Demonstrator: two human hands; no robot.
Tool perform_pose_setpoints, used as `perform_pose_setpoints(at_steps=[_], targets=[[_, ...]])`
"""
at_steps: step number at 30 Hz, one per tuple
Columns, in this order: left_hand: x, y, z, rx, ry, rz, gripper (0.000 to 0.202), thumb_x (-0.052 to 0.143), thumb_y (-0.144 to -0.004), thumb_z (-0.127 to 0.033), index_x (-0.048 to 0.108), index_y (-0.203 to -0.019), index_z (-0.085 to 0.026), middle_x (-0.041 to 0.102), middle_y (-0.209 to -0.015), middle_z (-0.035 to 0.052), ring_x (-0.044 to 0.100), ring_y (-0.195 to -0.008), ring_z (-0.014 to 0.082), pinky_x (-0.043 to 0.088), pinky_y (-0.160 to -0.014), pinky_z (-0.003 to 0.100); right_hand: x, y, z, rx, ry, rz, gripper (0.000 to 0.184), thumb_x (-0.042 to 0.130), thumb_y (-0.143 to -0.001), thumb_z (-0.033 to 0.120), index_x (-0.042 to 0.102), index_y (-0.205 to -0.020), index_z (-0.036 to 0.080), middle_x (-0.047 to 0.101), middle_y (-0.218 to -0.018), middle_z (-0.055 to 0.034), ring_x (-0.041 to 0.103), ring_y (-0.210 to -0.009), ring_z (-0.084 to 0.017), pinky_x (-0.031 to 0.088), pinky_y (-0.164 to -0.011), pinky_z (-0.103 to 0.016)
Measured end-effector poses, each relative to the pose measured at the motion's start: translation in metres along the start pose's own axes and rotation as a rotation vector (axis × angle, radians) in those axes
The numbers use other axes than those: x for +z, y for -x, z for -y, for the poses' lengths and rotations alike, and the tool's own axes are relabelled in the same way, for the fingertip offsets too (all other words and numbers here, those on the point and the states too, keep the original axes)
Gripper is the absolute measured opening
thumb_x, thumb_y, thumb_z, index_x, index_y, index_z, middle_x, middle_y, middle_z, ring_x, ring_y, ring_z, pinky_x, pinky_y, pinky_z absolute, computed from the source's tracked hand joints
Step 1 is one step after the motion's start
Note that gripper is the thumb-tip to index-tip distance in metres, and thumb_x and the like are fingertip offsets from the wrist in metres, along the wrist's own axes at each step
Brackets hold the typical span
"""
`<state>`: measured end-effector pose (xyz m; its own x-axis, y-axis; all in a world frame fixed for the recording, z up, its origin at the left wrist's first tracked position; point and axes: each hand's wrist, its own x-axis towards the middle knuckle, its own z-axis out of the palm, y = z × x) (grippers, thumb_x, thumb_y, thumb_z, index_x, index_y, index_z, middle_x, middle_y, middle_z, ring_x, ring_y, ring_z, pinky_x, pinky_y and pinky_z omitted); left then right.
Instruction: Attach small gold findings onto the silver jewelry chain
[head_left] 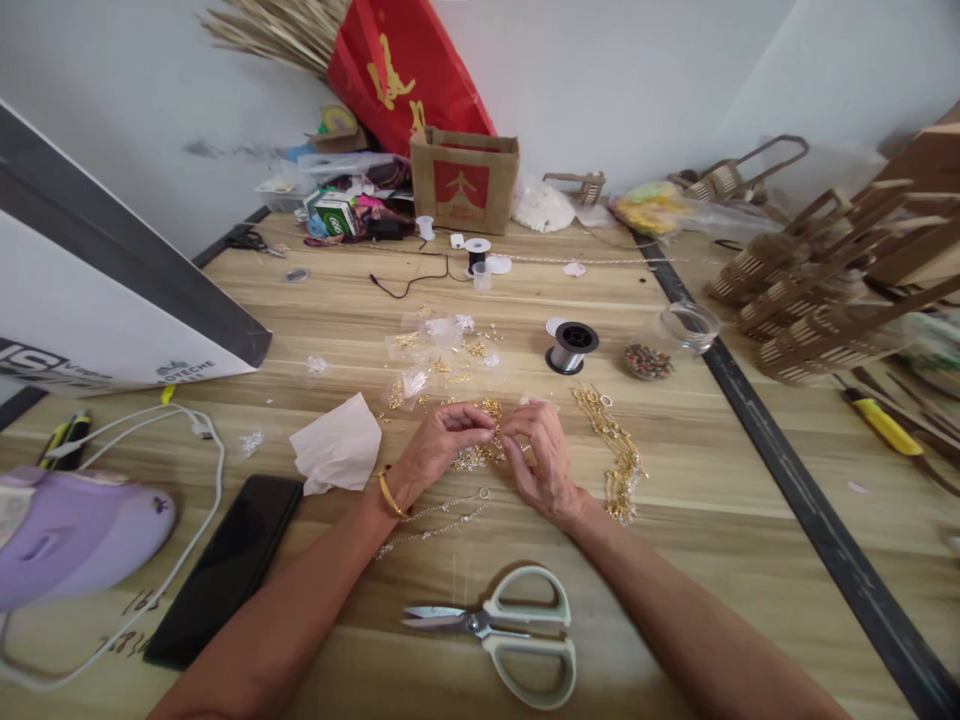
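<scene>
Over a spread of small gold and clear beads (472, 460), my left hand (448, 440) and my right hand (541, 460) face each other, fingertips a small gap apart. Each hand is closed in a pinch; what they hold is too small to make out. Below my left hand lies a silver beaded chain (442, 527) with a ring at its end. To the right of my right hand rests a bundle of gold beaded chains (615, 450). White-handled scissors (525, 635) lie nearest me, blades pointing left.
A spool of clear line (573, 347) and a jar of mixed beads (651, 360) stand beyond my right hand. A paper napkin (337, 445) and a black phone (225, 570) lie left. Woven baskets (810, 320) stand at right, a paper bag (465, 180) at the back.
</scene>
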<state>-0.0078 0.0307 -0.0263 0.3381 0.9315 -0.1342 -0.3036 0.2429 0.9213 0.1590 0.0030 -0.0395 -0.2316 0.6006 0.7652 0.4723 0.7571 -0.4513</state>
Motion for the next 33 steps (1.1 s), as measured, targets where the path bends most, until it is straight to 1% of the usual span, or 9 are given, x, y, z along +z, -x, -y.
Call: perform_pose_setpoints(at_steps=[4,8,16,25,33], targets=[[-0.0011,-0.0001,0.0016,0.020,-0.025,0.000,0.018,0.084,-0.056,-0.020,0.073,-0.069,-0.014,0.069,-0.067,0.0006,0.059,-0.065,0.0109,0.044,-0.068,0.024,-0.0005,0.0000,0.0004,0.002,-0.001,0.008,0.021,0.052,-0.086,0.009,0.052,-0.103,0.020,0.060,-0.091,-0.0066,0.056,-0.089,-0.022,0.045,-0.084,-0.045],[-0.0027,0.0003,0.0039,0.046,-0.062,-0.009,0.014,0.082,-0.061,-0.019,0.074,-0.072,-0.015,0.069,-0.071,0.0008,0.059,-0.069,0.0116,0.044,-0.070,0.024,-0.0007,0.0003,0.0006,0.010,0.005,0.010,0.021,0.052,-0.086,0.008,0.052,-0.103,0.020,0.060,-0.091,-0.0068,0.056,-0.089,-0.022,0.045,-0.084,-0.045],[-0.0007,0.0004,0.0030,0.091,-0.077,0.011,0.010,0.079,-0.067,-0.020,0.075,-0.075,-0.017,0.070,-0.073,0.0004,0.059,-0.071,0.0112,0.045,-0.072,0.024,-0.0007,-0.0003,-0.0002,0.006,0.003,0.002,0.021,0.052,-0.086,0.008,0.052,-0.103,0.021,0.061,-0.091,-0.0062,0.057,-0.088,-0.022,0.045,-0.084,-0.046],[-0.0018,0.0001,0.0035,0.087,-0.104,0.030,0.010,0.078,-0.067,-0.020,0.075,-0.076,-0.017,0.070,-0.077,0.0012,0.060,-0.075,0.0126,0.045,-0.075,0.024,-0.0019,-0.0006,-0.0004,0.044,-0.008,0.004,0.019,0.053,-0.086,0.009,0.052,-0.101,0.021,0.061,-0.090,-0.0066,0.056,-0.089,-0.022,0.045,-0.085,-0.045],[-0.0011,-0.0001,0.0034,0.065,-0.082,-0.032,0.015,0.081,-0.061,-0.018,0.074,-0.074,-0.016,0.070,-0.072,0.0007,0.060,-0.069,0.0117,0.045,-0.070,0.024,-0.0013,0.0002,-0.0015,0.035,-0.005,-0.003,0.020,0.053,-0.086,0.008,0.052,-0.102,0.020,0.060,-0.090,-0.0066,0.056,-0.090,-0.022,0.045,-0.085,-0.045]])
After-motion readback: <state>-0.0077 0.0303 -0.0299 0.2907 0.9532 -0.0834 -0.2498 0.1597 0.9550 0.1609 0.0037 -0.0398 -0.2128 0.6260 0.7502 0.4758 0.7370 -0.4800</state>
